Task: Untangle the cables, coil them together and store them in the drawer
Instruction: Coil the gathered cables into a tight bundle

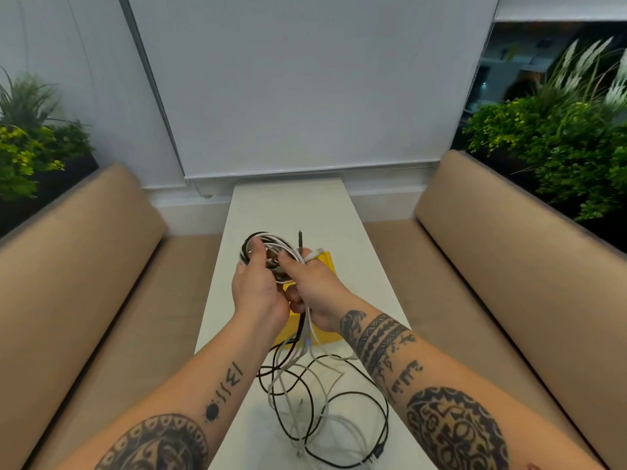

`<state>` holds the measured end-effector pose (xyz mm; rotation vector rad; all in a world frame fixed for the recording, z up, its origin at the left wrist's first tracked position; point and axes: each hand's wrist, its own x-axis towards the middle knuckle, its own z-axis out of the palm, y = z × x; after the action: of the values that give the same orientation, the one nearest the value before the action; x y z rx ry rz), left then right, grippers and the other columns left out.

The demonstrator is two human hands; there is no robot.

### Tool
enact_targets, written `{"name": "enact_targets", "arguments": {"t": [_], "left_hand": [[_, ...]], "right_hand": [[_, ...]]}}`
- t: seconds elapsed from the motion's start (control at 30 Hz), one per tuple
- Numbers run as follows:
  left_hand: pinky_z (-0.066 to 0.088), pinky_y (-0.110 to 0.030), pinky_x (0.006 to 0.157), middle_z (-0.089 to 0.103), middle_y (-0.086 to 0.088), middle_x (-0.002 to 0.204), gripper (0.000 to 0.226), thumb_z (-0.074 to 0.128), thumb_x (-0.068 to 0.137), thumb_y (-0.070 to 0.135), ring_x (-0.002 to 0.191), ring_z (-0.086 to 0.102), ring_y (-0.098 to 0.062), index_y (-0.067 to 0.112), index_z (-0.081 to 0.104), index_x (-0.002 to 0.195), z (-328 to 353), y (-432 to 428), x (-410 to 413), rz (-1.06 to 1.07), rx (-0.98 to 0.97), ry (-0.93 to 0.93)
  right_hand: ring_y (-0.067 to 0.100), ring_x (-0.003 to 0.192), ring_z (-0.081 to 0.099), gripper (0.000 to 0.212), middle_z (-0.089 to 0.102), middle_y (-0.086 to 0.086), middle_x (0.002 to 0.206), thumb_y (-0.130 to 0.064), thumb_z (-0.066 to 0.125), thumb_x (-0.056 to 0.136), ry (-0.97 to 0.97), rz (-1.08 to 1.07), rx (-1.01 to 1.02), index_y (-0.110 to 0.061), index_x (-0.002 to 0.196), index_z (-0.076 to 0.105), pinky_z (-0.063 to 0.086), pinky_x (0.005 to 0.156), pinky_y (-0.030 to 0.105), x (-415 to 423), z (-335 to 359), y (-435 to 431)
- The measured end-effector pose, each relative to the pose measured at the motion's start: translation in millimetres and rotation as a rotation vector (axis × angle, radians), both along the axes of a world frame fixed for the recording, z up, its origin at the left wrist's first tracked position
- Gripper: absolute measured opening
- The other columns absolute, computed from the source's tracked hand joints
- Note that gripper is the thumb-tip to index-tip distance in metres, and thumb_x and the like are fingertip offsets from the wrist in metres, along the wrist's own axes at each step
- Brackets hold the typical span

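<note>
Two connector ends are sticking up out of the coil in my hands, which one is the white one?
The white plug lies across the right hand fingers, pointing right over the yellow box. The black plug stands upright just left of it.

Both hands (258, 293) around coiled cables (271, 252)

text: none legible | labels: none | brands: none | numbers: none

black and white cables (271, 256) half coiled, tails (319, 401) tangled on table
</note>
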<state>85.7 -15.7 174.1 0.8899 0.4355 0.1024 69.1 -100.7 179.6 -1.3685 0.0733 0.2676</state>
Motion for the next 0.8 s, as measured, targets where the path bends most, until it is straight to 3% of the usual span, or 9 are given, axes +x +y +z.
{"name": "enact_targets", "arguments": {"t": [0.1, 0.17, 0.3, 0.47, 0.53, 0.6, 0.67, 0.73, 0.8], "left_hand": [[0.043, -0.037, 0.052, 0.075, -0.015, 0.101, 0.042, 0.057, 0.093, 0.062, 0.077, 0.067, -0.038, 0.021, 0.061, 0.103, -2.9, 0.2, 2.1, -0.041, 0.041, 0.067], [0.046, -0.042, 0.055, 0.073, -0.014, 0.11, 0.052, 0.055, 0.087, 0.071, 0.089, 0.07, -0.04, 0.022, 0.061, 0.106, -5.3, 0.6, 2.4, -0.047, 0.047, 0.071], [0.05, -0.039, 0.058, 0.072, -0.005, 0.115, 0.069, 0.042, 0.083, 0.078, 0.101, 0.067, -0.031, 0.023, 0.064, 0.116, -2.3, -3.6, -2.5, -0.073, 0.086, 0.072], [0.049, -0.041, 0.088, 0.068, 0.0, 0.129, 0.07, 0.035, 0.092, 0.075, 0.116, 0.063, -0.013, 0.021, 0.059, 0.129, -5.5, -9.0, -18.1, -0.251, 0.039, 0.022], [0.041, -0.044, 0.104, 0.069, -0.001, 0.125, 0.065, 0.024, 0.101, 0.067, 0.111, 0.061, -0.009, 0.019, 0.061, 0.124, -4.2, -8.6, -23.5, -0.357, 0.031, 0.02], [0.031, -0.048, 0.113, 0.069, 0.002, 0.127, 0.062, 0.018, 0.103, 0.063, 0.117, 0.057, -0.011, 0.023, 0.063, 0.119, -1.7, -4.1, -24.4, -0.484, 0.04, 0.034], [0.032, -0.048, 0.11, 0.07, 0.002, 0.118, 0.053, 0.025, 0.106, 0.055, 0.116, 0.056, -0.018, 0.024, 0.067, 0.102, -0.4, 10.5, -19.5, -0.581, 0.014, 0.054], [0.042, -0.042, 0.099, 0.07, -0.004, 0.101, 0.044, 0.036, 0.103, 0.046, 0.102, 0.059, -0.024, 0.019, 0.066, 0.086, 8.9, 27.3, -14.9, -0.605, -0.041, 0.052], [0.047, -0.036, 0.081, 0.067, -0.007, 0.09, 0.041, 0.044, 0.1, 0.045, 0.087, 0.064, -0.024, 0.012, 0.061, 0.083, 12.2, 34.7, -9.0, -0.635, -0.084, 0.076]], "right_hand": [[0.01, 0.044, 0.035, 0.029, 0.051, -0.002, 0.075, -0.039, 0.048, 0.105, 0.007, 0.031, 0.013, -0.013, 0.117, 0.049, 0.024, 0.044, 0.021, 1.0, -2.9, -1.0], [0.011, 0.043, 0.033, 0.048, 0.051, -0.003, 0.072, -0.045, 0.049, 0.103, -0.017, 0.044, 0.018, -0.005, 0.128, 0.046, 0.024, 0.044, 0.019, 2.8, -5.5, -3.4], [0.01, 0.042, 0.028, 0.063, 0.054, -0.014, 0.056, -0.058, 0.056, 0.087, -0.116, 0.053, 0.028, -0.014, 0.132, 0.047, 0.024, 0.042, 0.017, 1.8, -7.8, -5.3], [0.004, 0.034, 0.037, 0.023, 0.054, -0.01, 0.051, -0.022, 0.079, 0.086, -0.086, -0.125, 0.107, -0.011, 0.099, 0.063, 0.025, 0.036, 0.017, -0.9, -9.8, -12.5], [0.007, 0.036, 0.035, 0.021, 0.055, -0.005, 0.054, -0.02, 0.079, 0.085, -0.059, -0.126, 0.117, -0.004, 0.095, 0.069, 0.024, 0.038, 0.019, 3.4, -11.5, -19.4], [0.011, 0.041, 0.027, 0.023, 0.052, -0.001, 0.056, -0.023, 0.078, 0.086, -0.027, -0.063, 0.055, -0.002, 0.097, 0.077, 0.018, 0.042, 0.023, 8.9, -9.1, -27.8], [0.01, 0.042, 0.025, 0.02, 0.058, 0.002, 0.063, -0.021, 0.075, 0.088, -0.005, 0.02, 0.037, -0.003, 0.097, 0.078, 0.015, 0.045, 0.026, 14.7, -8.0, -38.6], [0.01, 0.046, 0.022, 0.03, 0.055, 0.008, 0.075, -0.021, 0.079, 0.085, 0.031, 0.085, -0.003, 0.001, 0.104, 0.074, 0.016, 0.045, 0.025, 17.9, -6.3, -49.4], [0.01, 0.047, 0.022, 0.026, 0.055, 0.006, 0.068, -0.019, 0.08, 0.084, 0.051, 0.122, -0.071, 0.001, 0.099, 0.071, 0.018, 0.045, 0.024, 19.1, -7.7, -55.5]]}}
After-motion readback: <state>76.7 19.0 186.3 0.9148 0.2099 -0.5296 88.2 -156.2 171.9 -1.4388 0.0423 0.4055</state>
